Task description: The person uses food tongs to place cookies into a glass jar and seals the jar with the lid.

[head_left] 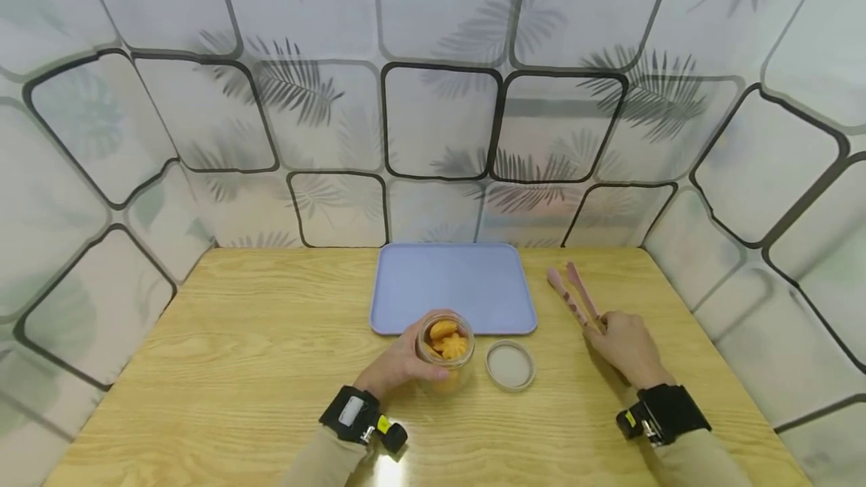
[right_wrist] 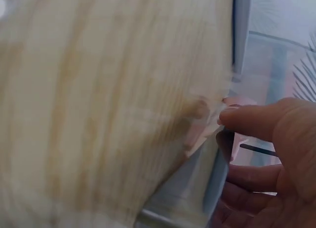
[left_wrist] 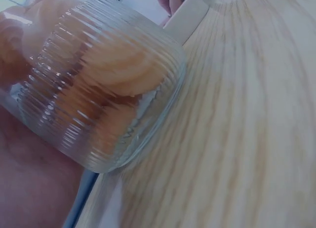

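Note:
A ribbed clear glass jar (head_left: 457, 379) without a lid holds orange, swirl-shaped cookies (head_left: 449, 343). My left hand (head_left: 404, 361) grips it from the left side, thumb in front and fingers behind. In the left wrist view the jar (left_wrist: 170, 50) is close up, its base near the wooden surface. On the right, my right hand (head_left: 628, 343) holds a pair of tongs (head_left: 573, 308) near the rear end. Their pinkish tips point away from me and are spread apart. The right wrist view shows the thumb and curled fingers (right_wrist: 256, 122) at the tongs, partly blurred.
A round jar lid (head_left: 510, 365) lies flat just right of the jar. Behind the jar, a blue rectangular tray (head_left: 449, 284) lies at the back of the wooden table (head_left: 271, 322). Patterned white curtains (head_left: 440, 119) stand round the table's back and sides.

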`<move>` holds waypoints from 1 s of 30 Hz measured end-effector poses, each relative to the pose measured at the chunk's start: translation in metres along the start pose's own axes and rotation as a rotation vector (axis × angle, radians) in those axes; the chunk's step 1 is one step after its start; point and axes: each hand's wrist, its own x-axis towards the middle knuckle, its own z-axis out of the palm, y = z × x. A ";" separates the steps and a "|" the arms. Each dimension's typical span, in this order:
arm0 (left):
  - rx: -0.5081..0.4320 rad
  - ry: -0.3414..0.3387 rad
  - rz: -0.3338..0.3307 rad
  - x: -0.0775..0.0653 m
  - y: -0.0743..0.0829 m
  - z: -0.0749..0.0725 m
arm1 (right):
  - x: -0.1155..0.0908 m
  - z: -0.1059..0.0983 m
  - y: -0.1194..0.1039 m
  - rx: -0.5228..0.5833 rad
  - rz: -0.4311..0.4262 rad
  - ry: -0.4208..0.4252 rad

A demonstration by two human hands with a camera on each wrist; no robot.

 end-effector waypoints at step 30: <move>0.027 0.037 -0.022 -0.001 0.000 0.001 | -0.029 0.044 -0.120 0.164 -0.395 -0.073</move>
